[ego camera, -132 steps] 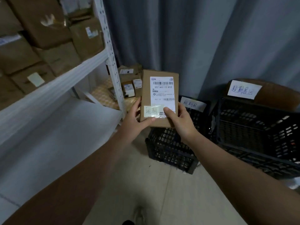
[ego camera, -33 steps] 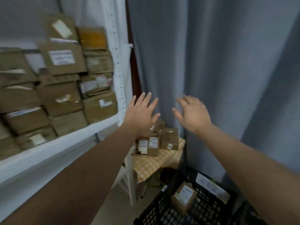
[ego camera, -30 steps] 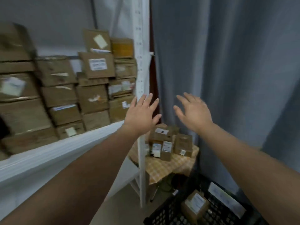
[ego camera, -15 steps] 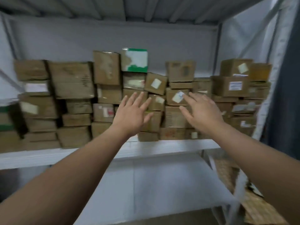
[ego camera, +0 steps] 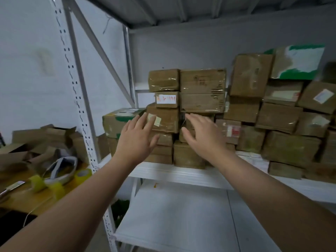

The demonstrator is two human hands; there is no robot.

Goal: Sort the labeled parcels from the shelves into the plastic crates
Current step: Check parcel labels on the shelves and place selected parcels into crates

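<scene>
Several brown cardboard parcels are stacked on the white shelf (ego camera: 181, 174). My left hand (ego camera: 137, 140) and my right hand (ego camera: 204, 136) are both raised in front of the stack with fingers spread and hold nothing. Between them, just behind the fingertips, sits a taped parcel with a pale sticker (ego camera: 163, 120). Above it lies a small parcel with a white label marked in red (ego camera: 166, 99), and to its right a large taped box (ego camera: 202, 90). No crates are in view.
A white perforated shelf upright (ego camera: 80, 113) stands at the left. Beyond it a yellow table (ego camera: 21, 199) carries tape rolls (ego camera: 37, 182), flattened cartons and a white headset. The lower shelf board (ego camera: 174, 217) lies below the parcels. A green-and-white box (ego camera: 298, 61) tops the stack at right.
My view has swung left from the crates and curtain to the left end of the shelf. The parcel held 4.4 s ago is gone from my hands, which now reach toward the stack.
</scene>
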